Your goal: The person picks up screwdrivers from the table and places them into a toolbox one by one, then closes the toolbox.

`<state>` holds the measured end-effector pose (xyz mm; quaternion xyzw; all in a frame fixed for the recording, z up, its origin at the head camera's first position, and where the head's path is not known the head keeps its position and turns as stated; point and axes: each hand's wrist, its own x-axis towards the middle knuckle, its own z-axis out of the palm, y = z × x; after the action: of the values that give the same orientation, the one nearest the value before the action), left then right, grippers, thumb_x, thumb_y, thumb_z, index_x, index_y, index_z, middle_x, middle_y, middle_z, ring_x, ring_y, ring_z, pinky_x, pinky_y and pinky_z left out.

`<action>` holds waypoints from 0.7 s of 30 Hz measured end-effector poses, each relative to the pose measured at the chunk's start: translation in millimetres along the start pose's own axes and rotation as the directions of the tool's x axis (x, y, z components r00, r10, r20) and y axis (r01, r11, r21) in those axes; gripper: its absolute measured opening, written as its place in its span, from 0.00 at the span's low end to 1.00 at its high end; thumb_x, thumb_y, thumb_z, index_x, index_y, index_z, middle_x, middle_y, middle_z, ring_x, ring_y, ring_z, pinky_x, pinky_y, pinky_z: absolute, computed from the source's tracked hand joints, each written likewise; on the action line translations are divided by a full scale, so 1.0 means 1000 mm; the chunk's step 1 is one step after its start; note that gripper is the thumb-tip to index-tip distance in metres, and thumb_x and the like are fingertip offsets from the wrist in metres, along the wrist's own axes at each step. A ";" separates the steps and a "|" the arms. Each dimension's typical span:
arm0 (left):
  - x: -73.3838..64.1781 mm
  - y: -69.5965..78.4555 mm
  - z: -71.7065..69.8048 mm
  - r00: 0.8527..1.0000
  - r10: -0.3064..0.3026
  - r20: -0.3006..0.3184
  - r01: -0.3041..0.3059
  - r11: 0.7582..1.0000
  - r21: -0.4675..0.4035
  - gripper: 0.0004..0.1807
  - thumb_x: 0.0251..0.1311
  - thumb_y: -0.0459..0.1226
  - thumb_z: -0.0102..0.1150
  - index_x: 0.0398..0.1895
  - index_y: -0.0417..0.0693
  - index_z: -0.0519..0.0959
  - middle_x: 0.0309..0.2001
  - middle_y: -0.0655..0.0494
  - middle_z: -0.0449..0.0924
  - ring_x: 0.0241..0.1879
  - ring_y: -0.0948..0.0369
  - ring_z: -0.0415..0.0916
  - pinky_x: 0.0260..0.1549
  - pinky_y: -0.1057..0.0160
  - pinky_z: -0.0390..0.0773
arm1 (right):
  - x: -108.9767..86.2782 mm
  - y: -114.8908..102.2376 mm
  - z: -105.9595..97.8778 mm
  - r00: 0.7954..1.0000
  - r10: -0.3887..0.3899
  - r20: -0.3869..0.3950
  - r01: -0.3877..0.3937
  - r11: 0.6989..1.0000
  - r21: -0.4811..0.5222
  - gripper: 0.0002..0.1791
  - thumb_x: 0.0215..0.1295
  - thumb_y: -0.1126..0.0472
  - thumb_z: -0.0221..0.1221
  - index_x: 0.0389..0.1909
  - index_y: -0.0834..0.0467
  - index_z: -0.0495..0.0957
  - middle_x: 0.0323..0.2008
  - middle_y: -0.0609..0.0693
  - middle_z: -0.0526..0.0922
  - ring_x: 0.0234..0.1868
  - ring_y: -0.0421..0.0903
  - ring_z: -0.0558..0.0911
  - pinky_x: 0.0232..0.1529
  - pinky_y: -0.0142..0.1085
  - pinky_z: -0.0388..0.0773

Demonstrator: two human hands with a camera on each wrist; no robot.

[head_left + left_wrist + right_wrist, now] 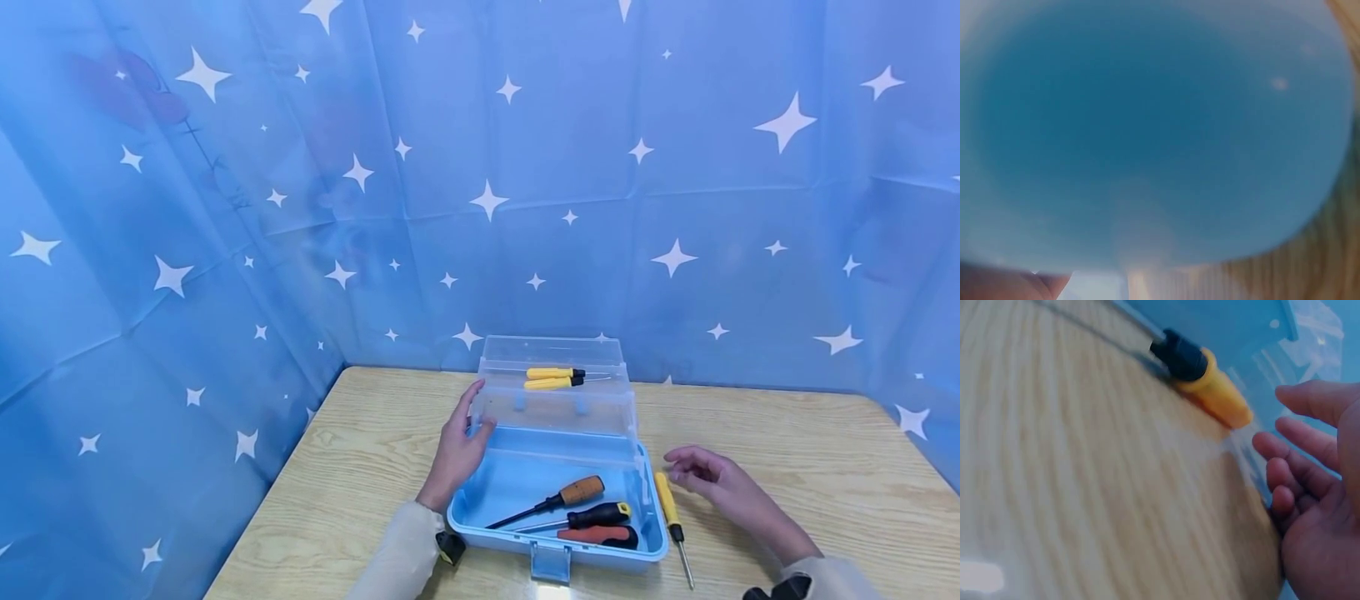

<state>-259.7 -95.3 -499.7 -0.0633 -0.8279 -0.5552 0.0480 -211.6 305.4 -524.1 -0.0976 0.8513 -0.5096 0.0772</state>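
A light blue toolbox stands on the table, its clear lid raised at the back. My left hand holds the lid's left edge, thumb in front and fingers reaching up along the side. Blue plastic fills most of the left wrist view. Right of the box, my right hand hovers with loosely bent fingers and holds nothing. Close to its fingertips is the handle of a yellow screwdriver, which lies beside the box with its tip towards me. That yellow handle shows apart from the fingers in the right wrist view.
Inside the box lie screwdrivers with a brown handle, a black handle and a red-and-black handle. Two small yellow screwdrivers rest in the lid. A latch hangs at the front. Behind the wooden table is a starry blue curtain.
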 end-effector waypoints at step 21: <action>0.000 0.001 -0.001 1.000 0.016 0.018 -0.015 1.000 -0.012 0.31 0.73 0.44 0.50 0.73 0.83 0.55 0.73 0.66 0.62 0.70 0.52 0.65 0.63 0.41 0.71 | 0.000 0.004 0.007 1.000 0.019 0.022 -0.018 0.999 -0.050 0.22 0.66 0.57 0.63 0.57 0.64 0.75 0.39 0.53 0.80 0.36 0.39 0.76 0.34 0.30 0.76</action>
<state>-259.6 -96.3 -498.6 -0.0751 -0.8245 -0.5592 0.0443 -210.4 301.5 -530.5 -0.0975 0.8638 -0.4862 0.0887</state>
